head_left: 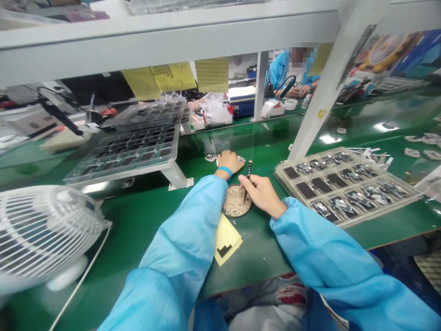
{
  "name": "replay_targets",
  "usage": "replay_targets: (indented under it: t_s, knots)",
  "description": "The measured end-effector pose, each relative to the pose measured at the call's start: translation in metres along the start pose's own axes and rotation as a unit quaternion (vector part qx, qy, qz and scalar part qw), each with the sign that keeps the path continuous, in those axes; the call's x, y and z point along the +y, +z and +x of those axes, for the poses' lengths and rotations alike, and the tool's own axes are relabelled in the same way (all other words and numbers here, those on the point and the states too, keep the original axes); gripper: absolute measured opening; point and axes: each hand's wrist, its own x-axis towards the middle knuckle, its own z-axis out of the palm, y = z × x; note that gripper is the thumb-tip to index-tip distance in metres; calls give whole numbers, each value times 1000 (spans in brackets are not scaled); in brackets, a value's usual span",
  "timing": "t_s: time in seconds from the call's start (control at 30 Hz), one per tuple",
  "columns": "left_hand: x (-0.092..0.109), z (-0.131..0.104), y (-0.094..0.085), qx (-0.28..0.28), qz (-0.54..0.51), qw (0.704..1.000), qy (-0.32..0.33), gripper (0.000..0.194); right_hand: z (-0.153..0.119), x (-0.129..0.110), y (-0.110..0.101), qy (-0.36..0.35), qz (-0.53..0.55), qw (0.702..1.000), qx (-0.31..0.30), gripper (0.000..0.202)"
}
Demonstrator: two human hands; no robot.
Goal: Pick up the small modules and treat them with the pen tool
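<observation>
My left hand (228, 161) reaches forward over the green bench, a blue band round its wrist. Its fingers curl around a small white part (240, 159) that shows between thumb and forefinger; their tips are partly hidden. Another small white part (210, 158) lies just left of the hand. In my right hand (262, 191) is a pair of dark tweezers (248, 171), held upright with the tips pointing down. Those tips are over a round dish (237, 214) of tiny, pale, speckled pieces. Below the dish lies a yellow paper pad (228, 236) bearing a black patch.
At right sits a stack of clear trays (347, 186) holding small circuit parts. More trays (134, 147) stand on a raised shelf at left, behind a white fan (44, 234). A slanting white post (320, 96) rises beyond. Across the bench, a co-worker in blue (280, 69) is seated.
</observation>
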Motion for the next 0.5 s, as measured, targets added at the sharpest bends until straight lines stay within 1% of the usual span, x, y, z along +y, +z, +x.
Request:
replay_targets:
  t_s: [0.07, 0.13, 0.2, 0.27, 0.3, 0.33, 0.37, 0.4, 0.43, 0.47, 0.5]
  knots:
    - [-6, -13, -12, 0, -33, 999, -4, 40, -2, -1, 4, 58, 91, 993, -56, 42]
    - [-18, -35, -29, -4, -77, 997, -18, 42, -8, -5, 10, 74, 159, 976, -132, 38]
    - [-32, -68, -47, -19, -130, 991, -34, 47, -18, -8, 18, 69, 201, 954, -210, 35]
    - [-46, -108, -62, -53, -233, 970, -45, 49, -31, -11, 27, 80, 228, 932, -270, 33]
    - [-51, -129, -67, -82, -372, 923, -58, 47, -37, -12, 32, 91, 235, 923, -291, 32]
    - [-56, -149, -71, -109, -488, 862, -78, 44, -42, -11, 36, 101, 239, 916, -306, 32]
    - [-60, -166, -74, -129, -558, 814, -99, 42, -47, -10, 41, 108, 235, 913, -316, 32]
    - [-63, -180, -74, -144, -603, 776, -114, 44, -50, -8, 44, 109, 222, 914, -322, 32]
    - [-65, -192, -74, -157, -624, 755, -126, 48, -52, -6, 47, 105, 201, 917, -328, 32]
    - [-66, -200, -72, -166, -630, 748, -130, 53, -53, -3, 49, 99, 181, 920, -333, 31]
    - [-66, -205, -70, -172, -628, 748, -128, 55, -53, 0, 50, 94, 165, 921, -339, 30]
